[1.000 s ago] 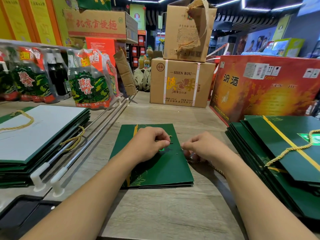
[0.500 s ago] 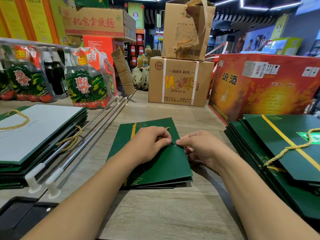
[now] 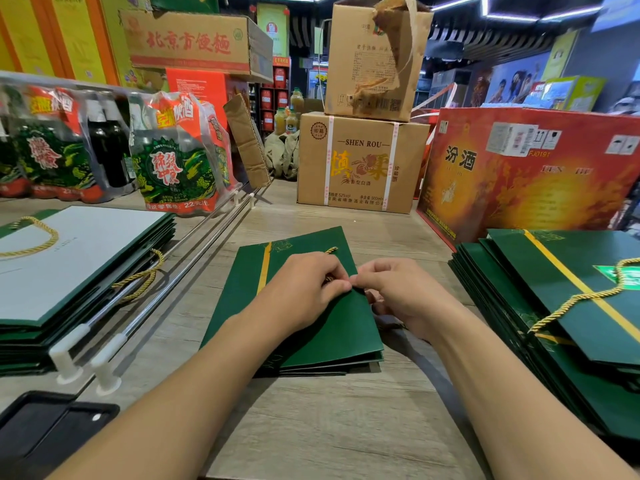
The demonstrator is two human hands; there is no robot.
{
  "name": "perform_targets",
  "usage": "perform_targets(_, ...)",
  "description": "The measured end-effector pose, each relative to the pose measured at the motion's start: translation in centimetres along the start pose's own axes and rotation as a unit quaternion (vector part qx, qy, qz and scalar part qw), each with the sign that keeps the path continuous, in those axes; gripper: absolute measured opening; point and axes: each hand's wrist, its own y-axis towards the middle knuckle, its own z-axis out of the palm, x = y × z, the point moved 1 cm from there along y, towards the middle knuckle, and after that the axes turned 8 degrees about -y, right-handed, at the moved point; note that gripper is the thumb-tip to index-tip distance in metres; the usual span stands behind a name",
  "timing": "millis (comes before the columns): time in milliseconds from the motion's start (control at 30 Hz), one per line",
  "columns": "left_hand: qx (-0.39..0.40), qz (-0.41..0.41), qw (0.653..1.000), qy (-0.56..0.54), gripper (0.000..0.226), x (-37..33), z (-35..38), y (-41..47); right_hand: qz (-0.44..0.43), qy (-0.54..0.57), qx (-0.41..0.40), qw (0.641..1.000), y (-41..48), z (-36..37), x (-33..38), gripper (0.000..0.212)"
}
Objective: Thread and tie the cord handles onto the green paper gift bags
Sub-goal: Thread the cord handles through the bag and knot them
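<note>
So the green bag I'm working on lies flat on the wooden table right in front of me, on top of a couple more just like it. My left hand sits on top of it with the fingers curled in tight, pinching the gold cord. A short end of it pokes out past my knuckles. My right hand is at the bag's right edge, thumb on top and fingers tucked underneath, nipping that edge. Can't tell if there's any cord in that pinch too. The two thumbs are pretty much touching. To my left there's a pile of bags with cords already on, and to my right another stack with a loose cord lying across it.
</note>
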Motion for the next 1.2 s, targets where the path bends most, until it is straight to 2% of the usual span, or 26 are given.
perform_targets(33, -0.005, -0.018, 1.0, -0.022, 0.006, 0.1, -0.1, 0.0, -0.006, 0.017, 0.01, 1.0, 0.0, -0.1, 0.1, 0.012)
perform_targets(133, -0.022, -0.06, 0.995, -0.079, 0.006, 0.6, -0.5, 0.1, -0.025, 0.074, 0.074, 0.994, -0.2, -0.8, 0.3, 0.025)
perform_targets(200, -0.028, -0.069, 0.991, -0.108, 0.005, 0.7, -0.8, 0.0, -0.038, 0.09, 0.109, 0.989, -0.5, -1.1, 0.2, 0.025)
perform_targets(533, -0.019, -0.089, 0.986, -0.137, 0.01, 0.8, -0.9, -0.3, -0.161, -0.021, 0.082, 0.983, -0.7, -0.2, -0.1, 0.029)
perform_targets(700, 0.012, -0.088, 0.985, -0.145, 0.009, 0.9, -0.9, -0.3, -0.149, -0.053, 0.091, 0.983, -0.4, -0.7, -0.3, 0.034)
perform_targets(833, 0.007, -0.084, 0.987, -0.139, 0.006, 0.8, -0.7, -0.4, -0.12, -0.037, 0.112, 0.986, -0.4, -0.4, -0.3, 0.028)
perform_targets(1000, 0.015, -0.089, 0.986, -0.143, 0.003, 0.7, -0.4, -0.4, -0.068, -0.073, 0.049, 0.994, -0.3, -0.2, 0.0, 0.028)
perform_targets(1200, 0.009, -0.077, 0.977, -0.196, 0.006, 0.4, -0.5, -0.6, -0.067, -0.09, -0.002, 0.994, 0.0, -0.1, -0.2, 0.046)
